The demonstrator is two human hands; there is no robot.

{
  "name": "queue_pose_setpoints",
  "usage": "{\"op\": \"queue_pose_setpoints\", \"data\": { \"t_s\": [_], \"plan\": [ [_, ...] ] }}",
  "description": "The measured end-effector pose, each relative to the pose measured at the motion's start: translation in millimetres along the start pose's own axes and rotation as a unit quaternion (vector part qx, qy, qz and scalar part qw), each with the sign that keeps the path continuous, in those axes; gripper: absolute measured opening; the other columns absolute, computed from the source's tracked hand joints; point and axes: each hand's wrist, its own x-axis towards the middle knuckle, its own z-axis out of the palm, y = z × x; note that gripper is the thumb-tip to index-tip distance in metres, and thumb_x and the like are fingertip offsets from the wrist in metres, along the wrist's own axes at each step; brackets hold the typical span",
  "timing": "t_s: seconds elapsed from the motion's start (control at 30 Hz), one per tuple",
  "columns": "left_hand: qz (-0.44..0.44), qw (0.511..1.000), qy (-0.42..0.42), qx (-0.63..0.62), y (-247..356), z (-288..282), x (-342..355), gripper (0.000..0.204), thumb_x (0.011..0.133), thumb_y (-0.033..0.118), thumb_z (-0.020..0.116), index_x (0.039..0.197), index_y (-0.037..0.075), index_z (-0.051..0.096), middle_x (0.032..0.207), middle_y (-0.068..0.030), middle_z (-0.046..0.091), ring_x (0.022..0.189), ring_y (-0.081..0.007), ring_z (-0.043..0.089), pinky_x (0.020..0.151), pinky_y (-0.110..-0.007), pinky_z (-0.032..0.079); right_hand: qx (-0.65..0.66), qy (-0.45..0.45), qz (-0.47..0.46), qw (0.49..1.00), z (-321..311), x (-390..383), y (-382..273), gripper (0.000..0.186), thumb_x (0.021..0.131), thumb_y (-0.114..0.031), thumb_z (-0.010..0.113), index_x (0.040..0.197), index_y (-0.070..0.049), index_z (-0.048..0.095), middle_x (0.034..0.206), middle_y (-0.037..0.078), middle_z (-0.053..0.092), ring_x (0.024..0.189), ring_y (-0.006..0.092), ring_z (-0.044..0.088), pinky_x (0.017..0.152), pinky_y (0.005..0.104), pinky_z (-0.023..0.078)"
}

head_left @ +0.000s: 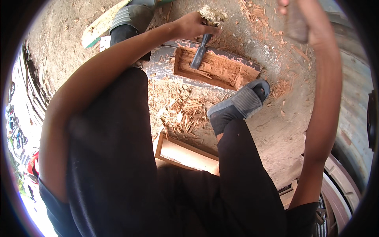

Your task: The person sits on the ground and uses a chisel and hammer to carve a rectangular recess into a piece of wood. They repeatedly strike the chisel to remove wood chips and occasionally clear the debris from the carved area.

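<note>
A chisel (200,53) is gripped in my left hand (192,26), its dark blade slanting down into the hollow of a painted wooden beam (161,59). The chisel's top end is frayed into pale fibres above my fist. Rough, splintered brown wood lines the long rectangular hollow (237,73), where loose chips lie. Up at the right, my raised right hand (314,21) is closed round a brown wooden mallet (296,25), blurred and partly cut off by the picture's upper edge. The mallet is well apart from the chisel.
My sandalled feet (248,100) stand at the beam, one at each end. Wood chips (181,108) cover the ground on the near side. Close to me lies a wooden frame (185,152). Corrugated metal sheeting (353,91) and stacked timber (339,185) border the right.
</note>
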Motion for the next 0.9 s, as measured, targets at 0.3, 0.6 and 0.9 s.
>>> {"op": "queue_pose_setpoints", "data": {
  "t_s": [0.3, 0.6, 0.9],
  "plan": [
    [-0.067, 0.998, 0.004, -0.005, 2, -4, -13, 0.044, 0.077, 0.052, 0.062, 0.082, 0.008, 0.068, 0.074, -0.0098, 0.062, 0.074, -0.0194, 0.058, 0.073, -0.035, 0.044, -0.087, -0.198, 0.108, 0.970, 28, -48, -17, 0.034, 0.086, -0.025, 0.057, 0.108, -0.002, 0.046, 0.063, -0.001, 0.049, 0.045, 0.0033, 0.046, 0.035, 0.0176, 0.040],
    [-0.077, 0.997, -0.019, 0.015, 20, -5, -10, 0.045, 0.075, 0.055, 0.062, 0.079, 0.010, 0.069, 0.070, -0.0083, 0.062, 0.070, -0.0183, 0.058, 0.070, -0.034, 0.043, -0.026, 0.126, -0.049, 0.991, 33, -38, -93, 0.024, 0.091, -0.030, 0.045, 0.090, -0.006, 0.047, 0.058, -0.003, 0.045, 0.043, 0.0075, 0.039, 0.044, 0.0195, 0.041],
    [-0.116, 0.993, -0.021, 0.003, 3, -3, -18, 0.036, 0.081, 0.039, 0.061, 0.086, 0.005, 0.069, 0.076, -0.0072, 0.066, 0.077, -0.0160, 0.060, 0.075, -0.032, 0.044, 0.000, -0.205, 0.151, 0.967, 33, -51, -4, 0.029, 0.084, -0.028, 0.060, 0.096, -0.004, 0.050, 0.063, -0.002, 0.049, 0.040, 0.0019, 0.043, 0.031, 0.0155, 0.038]
  ]
}}
